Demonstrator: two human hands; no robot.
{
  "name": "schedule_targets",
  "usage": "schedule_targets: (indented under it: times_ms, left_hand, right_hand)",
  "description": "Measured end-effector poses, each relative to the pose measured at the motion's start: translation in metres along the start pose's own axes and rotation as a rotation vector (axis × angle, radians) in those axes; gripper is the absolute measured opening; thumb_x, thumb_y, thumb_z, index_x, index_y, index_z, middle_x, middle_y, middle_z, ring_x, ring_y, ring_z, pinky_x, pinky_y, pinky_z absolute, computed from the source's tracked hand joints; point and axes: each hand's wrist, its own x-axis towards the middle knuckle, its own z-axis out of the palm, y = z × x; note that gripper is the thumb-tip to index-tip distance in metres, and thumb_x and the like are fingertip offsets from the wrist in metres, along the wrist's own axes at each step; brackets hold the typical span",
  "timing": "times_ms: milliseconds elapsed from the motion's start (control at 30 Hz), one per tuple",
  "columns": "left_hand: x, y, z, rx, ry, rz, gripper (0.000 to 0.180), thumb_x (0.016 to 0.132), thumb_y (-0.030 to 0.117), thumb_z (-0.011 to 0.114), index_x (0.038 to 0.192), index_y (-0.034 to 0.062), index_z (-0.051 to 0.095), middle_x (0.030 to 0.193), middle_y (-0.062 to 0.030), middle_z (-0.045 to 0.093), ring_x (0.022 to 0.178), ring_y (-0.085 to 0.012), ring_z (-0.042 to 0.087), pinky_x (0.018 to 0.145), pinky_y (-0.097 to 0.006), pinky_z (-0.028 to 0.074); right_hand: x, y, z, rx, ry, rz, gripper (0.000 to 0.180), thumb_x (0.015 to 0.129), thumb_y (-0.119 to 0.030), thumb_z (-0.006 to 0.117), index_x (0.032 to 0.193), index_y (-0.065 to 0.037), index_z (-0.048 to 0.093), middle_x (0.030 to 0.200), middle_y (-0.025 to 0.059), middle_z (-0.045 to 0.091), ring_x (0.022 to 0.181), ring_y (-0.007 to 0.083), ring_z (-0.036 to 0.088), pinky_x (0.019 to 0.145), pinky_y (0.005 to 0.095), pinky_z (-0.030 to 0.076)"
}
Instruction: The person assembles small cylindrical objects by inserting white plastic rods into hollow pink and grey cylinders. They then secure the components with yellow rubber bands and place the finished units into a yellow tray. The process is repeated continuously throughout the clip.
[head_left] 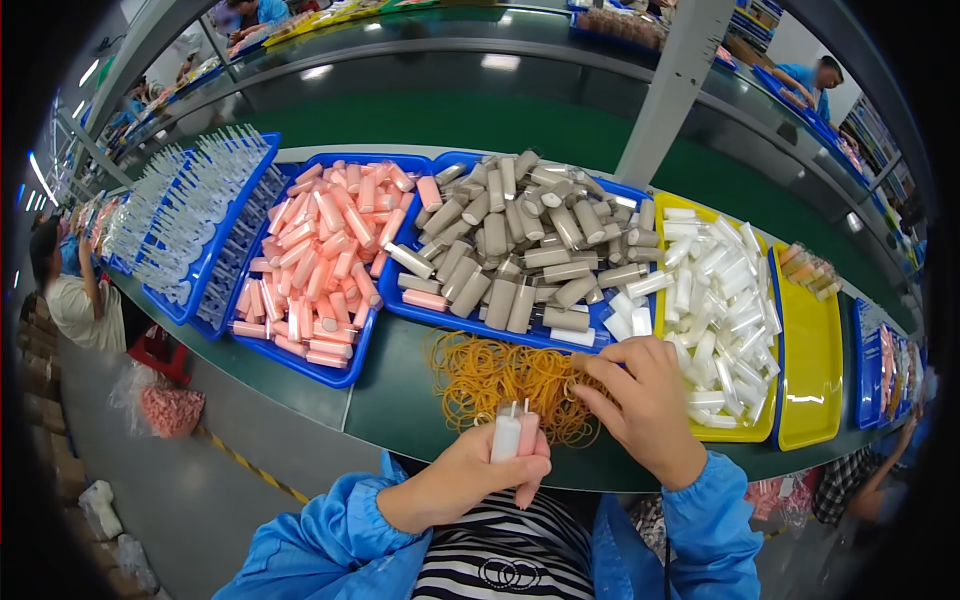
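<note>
Head view: the left hand [475, 475] grips a white tube [506, 438] and a pink tube [528, 437] side by side, fingers closed, just before the rubber bands [490, 375]. The right hand [645, 400] reaches there half-open, no band visibly pinched. Tangled bands could snag; a slack grip could let the pair slip! Beyond, blue trays [345, 378] [440, 318] brim with pink tubes [335, 230] and grey tubes [500, 220]; a yellow tray [735, 435] heaps white tubes [720, 300].

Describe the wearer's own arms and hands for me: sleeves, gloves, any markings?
Both arms are in loose, creased, bright blue sleeves with gathered cuffs at the wrists. The left hand and right hand wear no gloves. I can make out no markings on the sleeves.
</note>
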Motion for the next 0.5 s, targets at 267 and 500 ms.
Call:
schedule_targets:
  times_ms: [267, 500]
  left_hand:
    - [-0.005, 0.010, -0.004, 0.017, 0.032, 0.044, 0.018, 0.091, 0.008, 0.065, 0.101, -0.0003, 0.053, 0.087, -0.0079, 0.058, 0.071, -0.0158, 0.059, 0.064, -0.028, 0.047]
    - [0.020, 0.016, 0.013, 0.411, 0.215, 0.658, 0.022, 0.090, 0.005, 0.069, 0.108, 0.0009, 0.056, 0.090, -0.0032, 0.062, 0.080, -0.0088, 0.058, 0.073, -0.023, 0.049]
  right_hand:
    - [0.010, 0.007, -0.009, -0.015, 0.189, 0.179, 0.012, 0.075, -0.008, 0.076, 0.084, -0.007, 0.068, 0.083, 0.0048, 0.058, 0.082, 0.0252, 0.054, 0.073, 0.0369, 0.040]
    - [0.004, -0.017, -0.033, 0.427, 0.174, 0.439, 0.008, 0.079, -0.003, 0.073, 0.085, -0.002, 0.068, 0.088, 0.0093, 0.064, 0.084, 0.0220, 0.061, 0.075, 0.0315, 0.046]
